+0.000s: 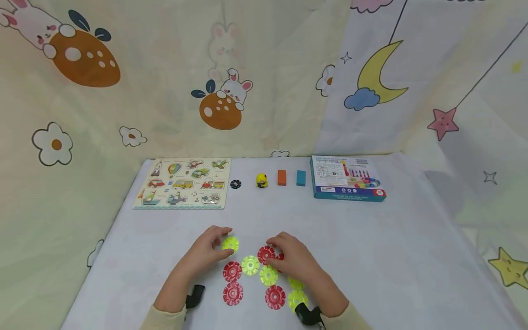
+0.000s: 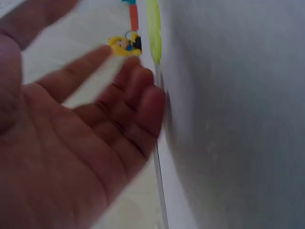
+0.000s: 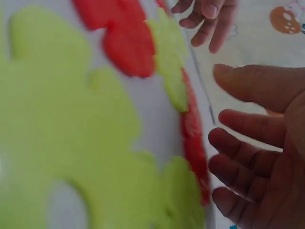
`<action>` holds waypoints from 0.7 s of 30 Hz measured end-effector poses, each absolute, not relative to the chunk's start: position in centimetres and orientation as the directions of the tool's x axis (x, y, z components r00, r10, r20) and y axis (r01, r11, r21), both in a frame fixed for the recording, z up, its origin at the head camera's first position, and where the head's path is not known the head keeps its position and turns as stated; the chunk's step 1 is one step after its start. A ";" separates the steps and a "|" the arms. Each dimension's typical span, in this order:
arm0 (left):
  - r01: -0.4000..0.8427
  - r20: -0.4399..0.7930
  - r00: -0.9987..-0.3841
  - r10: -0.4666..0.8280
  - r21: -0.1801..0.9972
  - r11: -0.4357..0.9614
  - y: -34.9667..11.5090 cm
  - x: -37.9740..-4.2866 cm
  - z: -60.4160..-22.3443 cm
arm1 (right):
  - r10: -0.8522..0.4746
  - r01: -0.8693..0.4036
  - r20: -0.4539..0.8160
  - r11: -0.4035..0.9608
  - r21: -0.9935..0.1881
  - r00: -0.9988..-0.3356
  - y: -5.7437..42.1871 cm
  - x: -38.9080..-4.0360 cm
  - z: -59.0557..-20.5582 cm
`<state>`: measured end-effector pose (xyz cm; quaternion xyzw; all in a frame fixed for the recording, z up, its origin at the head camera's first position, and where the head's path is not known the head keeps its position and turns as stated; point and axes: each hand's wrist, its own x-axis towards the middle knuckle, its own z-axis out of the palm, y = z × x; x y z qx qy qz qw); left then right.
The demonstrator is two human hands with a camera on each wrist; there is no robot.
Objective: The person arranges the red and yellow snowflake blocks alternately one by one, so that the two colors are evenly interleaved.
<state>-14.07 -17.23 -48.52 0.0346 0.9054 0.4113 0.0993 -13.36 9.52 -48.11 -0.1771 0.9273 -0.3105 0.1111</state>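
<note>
My left hand [image 1: 202, 253] hovers at the upper left of the flower-shaped plastic discs, its thumb and fingers spread around a yellow-green disc [image 1: 231, 244]. In the left wrist view the palm [image 2: 90, 138] shows nothing in it, and that disc [image 2: 154, 31] appears edge-on past the fingers. Across from it, my right hand [image 1: 298, 257] overlaps a red disc [image 1: 266, 255] with parted thumb and fingers. The right wrist view shows its fingers [image 3: 243, 162] loosely bent and holding nothing. Lower down lie more red discs [image 1: 232, 271] and yellow-green discs [image 1: 250, 265].
Along the back stand a wooden vehicle puzzle board [image 1: 185, 183], a black round chip [image 1: 235, 184], a yellow duck figure [image 1: 261, 180], an orange block [image 1: 282, 177], a blue block [image 1: 301, 178] and a flat game box [image 1: 347, 178]. A patterned cloth [image 1: 272, 91] hangs behind the white table.
</note>
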 end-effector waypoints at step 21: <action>0.002 -0.148 -0.983 0.112 0.594 0.804 -15.7 -14.0 -49.4 | -0.256 -0.060 -0.229 0.779 -0.624 -0.939 7.0 -13.6 -48.7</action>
